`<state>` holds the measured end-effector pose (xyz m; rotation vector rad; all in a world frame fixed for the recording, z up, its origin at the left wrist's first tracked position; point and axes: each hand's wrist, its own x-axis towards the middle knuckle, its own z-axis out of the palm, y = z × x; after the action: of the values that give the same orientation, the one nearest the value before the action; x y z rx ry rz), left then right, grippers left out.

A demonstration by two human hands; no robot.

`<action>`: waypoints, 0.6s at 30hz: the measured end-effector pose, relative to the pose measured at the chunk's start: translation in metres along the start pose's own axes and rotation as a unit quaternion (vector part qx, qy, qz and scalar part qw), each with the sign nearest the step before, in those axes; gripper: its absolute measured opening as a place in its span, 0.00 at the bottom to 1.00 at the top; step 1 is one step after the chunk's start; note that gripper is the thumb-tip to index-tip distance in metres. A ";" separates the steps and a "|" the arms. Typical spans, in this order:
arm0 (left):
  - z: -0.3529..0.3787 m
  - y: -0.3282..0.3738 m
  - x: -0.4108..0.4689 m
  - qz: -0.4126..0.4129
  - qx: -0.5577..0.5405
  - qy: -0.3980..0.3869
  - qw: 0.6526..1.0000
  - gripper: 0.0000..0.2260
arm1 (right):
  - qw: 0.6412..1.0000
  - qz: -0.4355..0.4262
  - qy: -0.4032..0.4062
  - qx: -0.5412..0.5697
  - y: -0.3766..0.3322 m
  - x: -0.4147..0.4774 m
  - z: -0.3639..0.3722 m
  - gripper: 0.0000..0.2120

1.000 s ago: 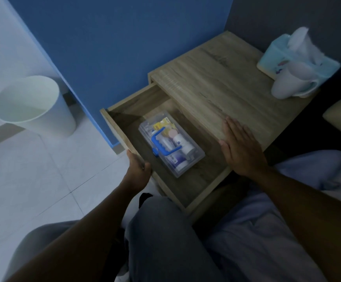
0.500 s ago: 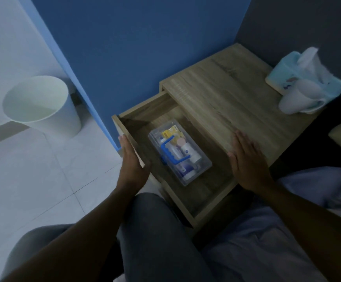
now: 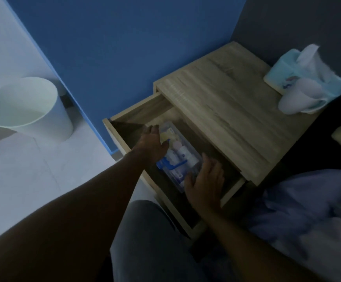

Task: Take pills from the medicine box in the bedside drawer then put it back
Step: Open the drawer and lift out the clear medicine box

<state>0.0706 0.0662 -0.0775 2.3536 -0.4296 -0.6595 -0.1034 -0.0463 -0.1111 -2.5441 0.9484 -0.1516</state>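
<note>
The clear plastic medicine box (image 3: 182, 154) with a blue handle lies in the open wooden drawer (image 3: 124, 117) of the bedside table. It holds small bottles and packets. My left hand (image 3: 154, 143) reaches into the drawer over the box's far end, fingers spread, covering part of the lid. My right hand (image 3: 205, 183) rests with spread fingers against the box's near end. Neither hand has closed around the box; whether they touch it is unclear in the dim, blurred frame.
On the bedside table top (image 3: 226, 102) stand a blue tissue box (image 3: 299, 76) and a white mug (image 3: 299, 98) at the far right corner. A white waste bin (image 3: 27, 110) stands on the tiled floor at left. Bedding (image 3: 308, 210) lies at right, my knee below.
My left hand left the drawer's front edge and moved into the drawer over the box. My right hand came off the table top and went down to the box's near end.
</note>
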 end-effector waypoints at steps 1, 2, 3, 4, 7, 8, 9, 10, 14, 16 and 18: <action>0.003 -0.003 0.007 -0.013 0.005 -0.008 1.000 0.33 | 0.999 0.035 -0.010 0.002 0.001 0.003 0.004 0.39; 0.006 -0.006 0.014 -0.027 0.006 -0.015 0.999 0.35 | 0.997 0.076 -0.027 0.017 0.001 0.006 0.008 0.40; 0.007 -0.009 0.020 -0.042 -0.001 -0.018 0.999 0.35 | 0.990 0.124 -0.049 0.047 0.000 0.010 0.011 0.41; 0.007 -0.013 0.024 -0.052 -0.020 -0.018 0.998 0.34 | 0.979 0.172 -0.069 0.088 0.000 0.013 0.015 0.40; 0.007 -0.023 0.030 -0.056 -0.104 -0.012 0.993 0.26 | 0.942 0.251 -0.101 0.196 0.000 0.016 0.023 0.37; 0.007 -0.025 0.031 -0.054 -0.118 -0.009 0.992 0.25 | 0.936 0.256 -0.102 0.219 0.000 0.017 0.024 0.36; 0.006 -0.026 0.031 -0.052 -0.124 -0.006 0.991 0.23 | 0.932 0.257 -0.103 0.233 0.001 0.017 0.022 0.36; 0.005 -0.026 0.030 -0.050 -0.127 -0.006 0.991 0.23 | 0.931 0.257 -0.102 0.240 0.000 0.017 0.020 0.35; -0.003 -0.019 0.018 -0.040 -0.119 -0.014 0.992 0.20 | 0.929 0.264 -0.080 0.246 -0.007 0.015 -0.002 0.33; -0.015 -0.015 0.007 -0.035 -0.111 -0.011 0.993 0.20 | 0.926 0.245 -0.067 0.281 -0.011 0.009 -0.016 0.32; -0.030 -0.010 -0.006 -0.029 -0.101 -0.007 0.994 0.20 | 0.922 0.221 -0.059 0.314 -0.014 0.000 -0.030 0.31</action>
<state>0.0839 0.0906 -0.0622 2.1782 -0.2879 -0.7124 -0.1017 -0.0470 -0.0779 -1.6962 1.1707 -0.1370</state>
